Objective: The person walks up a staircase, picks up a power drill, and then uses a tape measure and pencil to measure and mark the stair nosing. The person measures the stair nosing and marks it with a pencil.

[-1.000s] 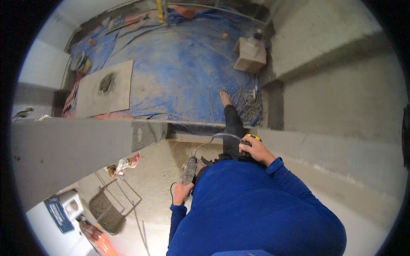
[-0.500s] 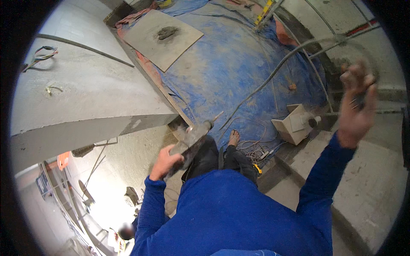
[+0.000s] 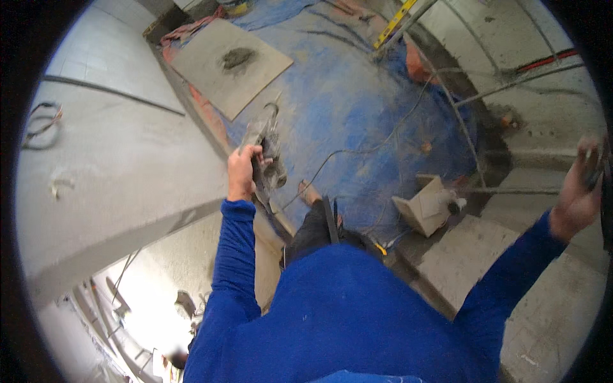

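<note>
My left hand (image 3: 241, 171) is raised in front of me and shut on a grey hand-held power tool (image 3: 267, 153) with a wire guard. The tool's thin cable (image 3: 357, 152) trails across the blue tarp (image 3: 345, 96). Far out to the right my right hand (image 3: 575, 198) has its fingers curled round a dark bar (image 3: 599, 173) at the picture's rim; what the bar belongs to is hidden. Both arms wear blue sleeves. My foot (image 3: 310, 191) rests on the tarp's near edge, just right of the tool.
A grey slab (image 3: 230, 64) with a dark mortar blob lies on the tarp at the back. A white box-like container (image 3: 424, 207) stands by concrete steps (image 3: 472, 262) at the right. A yellow level (image 3: 397, 20) lies far back. A grey wall (image 3: 108, 172) fills the left.
My view has swung. My left hand has lifted the tool up and forward over the tarp's edge. My right hand has moved further right and lower, toward the rim.
</note>
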Motion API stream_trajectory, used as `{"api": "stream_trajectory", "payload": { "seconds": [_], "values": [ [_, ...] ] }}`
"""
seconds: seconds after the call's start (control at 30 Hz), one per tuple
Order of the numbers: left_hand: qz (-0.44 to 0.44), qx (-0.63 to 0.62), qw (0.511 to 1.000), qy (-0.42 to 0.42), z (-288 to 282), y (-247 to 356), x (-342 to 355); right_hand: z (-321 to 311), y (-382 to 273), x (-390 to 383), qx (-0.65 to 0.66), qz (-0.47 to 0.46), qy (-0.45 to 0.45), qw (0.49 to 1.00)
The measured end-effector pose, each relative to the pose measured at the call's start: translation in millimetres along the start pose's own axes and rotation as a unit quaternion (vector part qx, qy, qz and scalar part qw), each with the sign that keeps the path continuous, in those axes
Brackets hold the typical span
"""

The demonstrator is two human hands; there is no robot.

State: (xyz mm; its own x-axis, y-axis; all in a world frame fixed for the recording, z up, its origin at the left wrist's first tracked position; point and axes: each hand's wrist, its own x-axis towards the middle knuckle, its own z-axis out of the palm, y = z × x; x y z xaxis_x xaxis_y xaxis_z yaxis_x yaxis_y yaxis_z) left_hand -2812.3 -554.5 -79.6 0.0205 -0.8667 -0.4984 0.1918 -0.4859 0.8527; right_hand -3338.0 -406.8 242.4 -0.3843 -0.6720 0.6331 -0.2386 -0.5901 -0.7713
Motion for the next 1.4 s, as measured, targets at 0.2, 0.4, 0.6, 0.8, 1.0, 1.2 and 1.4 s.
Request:
{"api": "stream_trajectory", "payload": {
  "seconds": [0.2, 0.4, 0.6, 0.8, 1.0, 1.2, 1.4],
  "values": [
    [0.009, -0.060, 0.993, 0.100, 2, -68, 106, 37, 118, -182, -0.189, 0.362, -0.090, 0.909],
    [-0.042, 0.105, 0.977, 0.183, -28, -169, 231, 122, 298, -357, -0.077, 0.620, -0.004, 0.781],
    [-0.019, 0.336, 0.896, 0.289, -40, -261, 303, 161, 377, -455, -0.099, 0.679, -0.167, 0.708],
    [0.026, 0.539, 0.798, 0.268, -39, -368, 346, 146, 404, -448, -0.265, 0.591, -0.382, 0.659],
    [0.061, 0.664, 0.717, 0.203, -43, -487, 350, 131, 416, -440, -0.260, 0.632, -0.393, 0.615],
    [-0.049, 0.632, 0.761, 0.137, -32, -579, 357, 129, 426, -440, -0.239, 0.687, -0.360, 0.584],
    [-0.036, 0.498, 0.858, 0.120, -23, -570, 362, 133, 430, -435, -0.255, 0.661, -0.383, 0.592]
  ]
}}
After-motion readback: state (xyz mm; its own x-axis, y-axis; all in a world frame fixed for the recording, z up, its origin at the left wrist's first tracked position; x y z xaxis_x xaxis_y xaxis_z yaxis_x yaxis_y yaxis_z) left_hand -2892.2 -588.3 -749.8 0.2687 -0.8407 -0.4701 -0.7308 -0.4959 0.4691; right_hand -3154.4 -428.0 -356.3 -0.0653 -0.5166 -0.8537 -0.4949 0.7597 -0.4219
